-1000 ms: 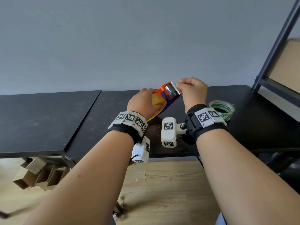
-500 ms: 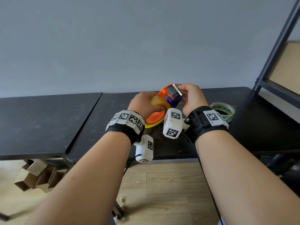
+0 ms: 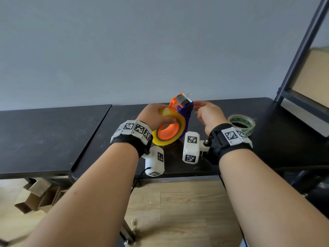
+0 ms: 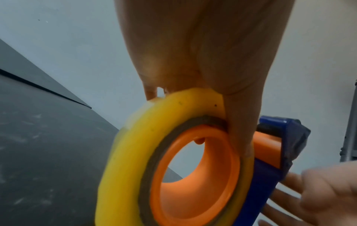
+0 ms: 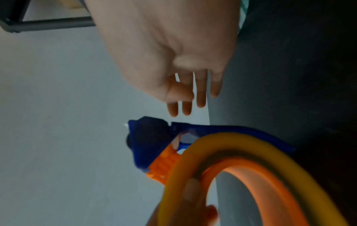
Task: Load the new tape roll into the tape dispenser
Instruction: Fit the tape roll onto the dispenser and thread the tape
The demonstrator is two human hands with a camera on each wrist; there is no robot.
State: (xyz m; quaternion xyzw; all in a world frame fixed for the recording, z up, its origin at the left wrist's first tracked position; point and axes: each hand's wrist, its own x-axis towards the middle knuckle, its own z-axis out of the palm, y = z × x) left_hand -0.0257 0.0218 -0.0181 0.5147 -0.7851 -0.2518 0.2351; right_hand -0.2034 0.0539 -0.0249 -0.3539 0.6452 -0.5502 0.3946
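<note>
My left hand (image 3: 156,116) grips the orange and blue tape dispenser (image 3: 185,111) above the black table. A yellow tape roll (image 3: 179,122) sits on its orange hub (image 3: 168,131). In the left wrist view the thumb (image 4: 239,122) lies across the yellow roll (image 4: 123,160) into the hub (image 4: 193,175); the other fingers are hidden behind. The metal cutter end (image 3: 184,99) points up and away. My right hand (image 3: 204,111) hovers just right of the blue head, holding nothing. In the right wrist view its straight fingers (image 5: 185,107) stand a short gap from the blue head (image 5: 148,137).
A second roll of clear tape with green print (image 3: 241,123) lies flat on the black table (image 3: 284,139) behind my right wrist. A dark metal shelf frame (image 3: 302,50) rises at the right. Another black table (image 3: 44,136) adjoins on the left, with cardboard pieces (image 3: 39,195) below.
My right hand has let go of the dispenser's cutter end, opened and drawn back slightly. The left hand has tilted the dispenser so the roll's open side faces me.
</note>
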